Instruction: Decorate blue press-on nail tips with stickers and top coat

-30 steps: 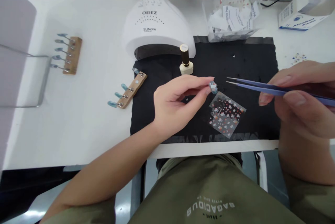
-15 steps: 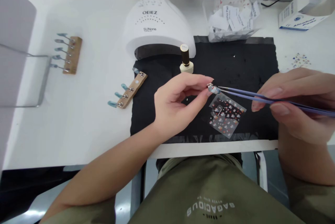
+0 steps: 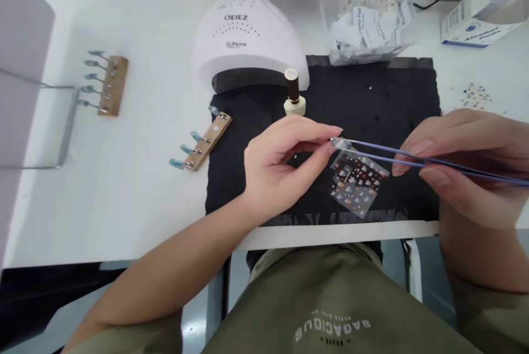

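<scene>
Between thumb and fingertips, my left hand pinches a small blue-grey false nail above the black mat. My right hand holds blue tweezers; their spread tips lie around or against the nail, and I cannot tell whether they touch it. Below the nail, a clear sticker sheet with small white and red figures lies on the mat. A nail polish bottle with a dark cap stands upright just beyond my left hand.
A white nail lamp stands at the back. Wooden holders with blue nails, one near and one farther left, lie on the table. A clear box of alcohol pads, a carton and scattered decorations are at right.
The tweezer tips have spread wider apart about the nail. The nail has turned slightly in my left fingers and shifted a little to the right.
</scene>
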Tool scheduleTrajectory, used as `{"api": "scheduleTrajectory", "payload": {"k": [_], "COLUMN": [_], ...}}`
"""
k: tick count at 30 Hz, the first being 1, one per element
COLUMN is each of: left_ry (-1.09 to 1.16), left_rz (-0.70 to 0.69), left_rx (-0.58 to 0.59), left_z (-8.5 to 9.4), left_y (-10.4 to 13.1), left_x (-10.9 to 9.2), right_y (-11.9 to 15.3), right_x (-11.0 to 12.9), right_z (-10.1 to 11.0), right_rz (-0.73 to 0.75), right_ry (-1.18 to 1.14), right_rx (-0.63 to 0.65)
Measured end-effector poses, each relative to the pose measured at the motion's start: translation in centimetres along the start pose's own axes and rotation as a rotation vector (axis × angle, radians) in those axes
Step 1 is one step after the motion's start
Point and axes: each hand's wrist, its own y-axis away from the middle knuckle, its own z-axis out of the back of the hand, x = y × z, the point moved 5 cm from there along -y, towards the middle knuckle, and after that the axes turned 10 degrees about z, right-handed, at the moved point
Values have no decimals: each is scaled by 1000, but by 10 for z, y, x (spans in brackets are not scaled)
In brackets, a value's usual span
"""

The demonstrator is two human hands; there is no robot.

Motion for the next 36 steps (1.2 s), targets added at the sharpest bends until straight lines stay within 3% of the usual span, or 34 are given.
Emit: {"api": "scheduleTrajectory", "payload": {"k": [19,26,36], "left_ry": [25,11,54], "left_rz": [-144,-139,-94], "left_rx": [24,27,9], "left_z": [1,1,2], "left_y": [-2,-2,-1], "left_x": [-4,-4,0], "right_y": [3,3,3], "right_x": [-6,-6,-6], "right_z": [3,4,6], "right_rz": [84,79,94], "right_ry": [-57,-68,-41], "right_rx": [49,66,-19]}}
